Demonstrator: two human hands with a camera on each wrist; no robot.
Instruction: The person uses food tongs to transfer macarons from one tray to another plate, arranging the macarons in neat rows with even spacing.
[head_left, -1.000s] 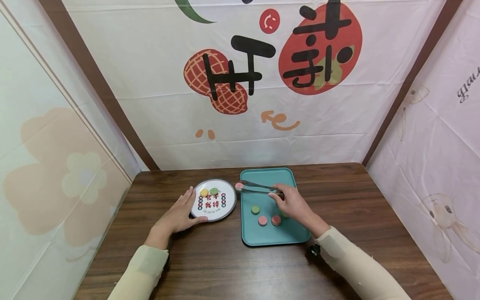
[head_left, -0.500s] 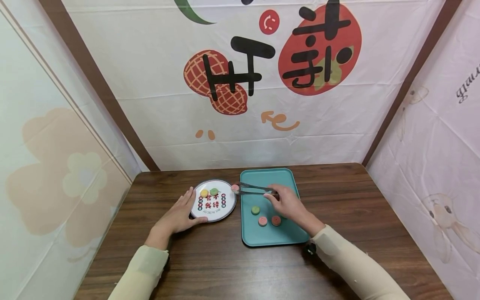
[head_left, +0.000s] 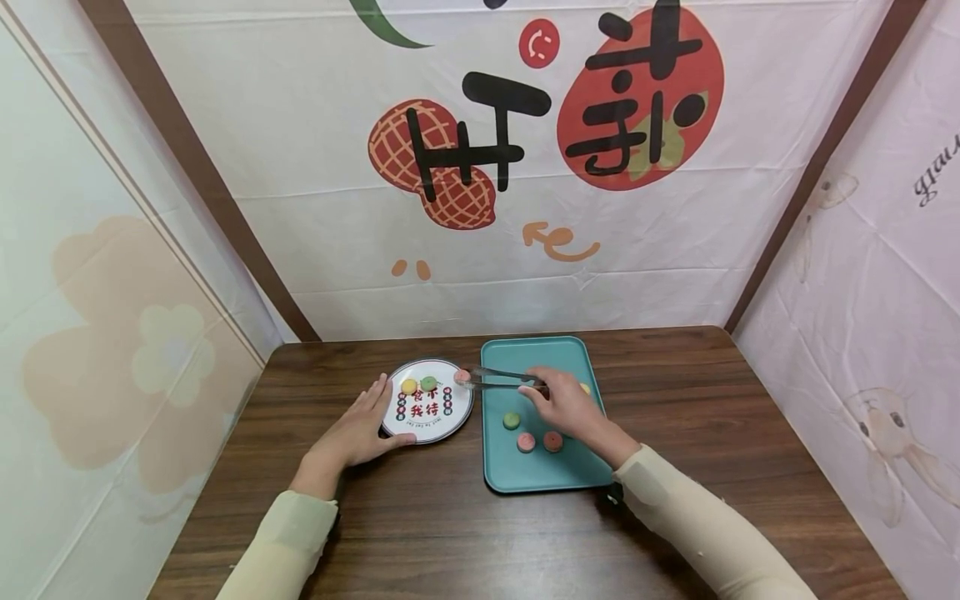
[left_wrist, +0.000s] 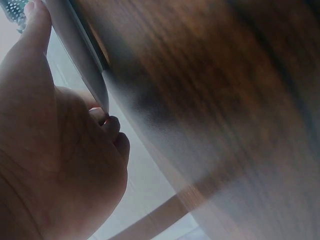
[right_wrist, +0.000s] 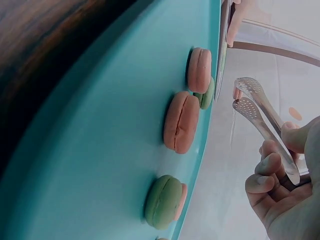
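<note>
My left hand (head_left: 354,427) lies against the left rim of a round white plate (head_left: 431,429) with red lettering, its fingers straight and its thumb spread along the front. On that plate sit a yellow macaron (head_left: 408,386) and a green macaron (head_left: 428,383). Metal tongs (head_left: 504,377) are gripped in my right hand (head_left: 567,406), thumb on one arm and fingers on the other. Their perforated tips pinch a pink macaron (head_left: 462,377) over the plate's right rim. In the right wrist view, the tongs (right_wrist: 265,117) are raised, with the pink macaron (right_wrist: 237,93) partly hidden between the tips.
Right of the plate, a teal tray (head_left: 517,475) bears a green macaron (head_left: 512,421), two pink macarons (head_left: 526,442) and a yellow macaron (head_left: 585,388) partly behind the right hand. Both stand on a dark wooden table (head_left: 420,533) backed by a printed white cloth (head_left: 645,275).
My right hand and the tongs have moved left, carrying the pink macaron from the tray's left edge to over the plate's right rim. The left hand and plate have stayed still.
</note>
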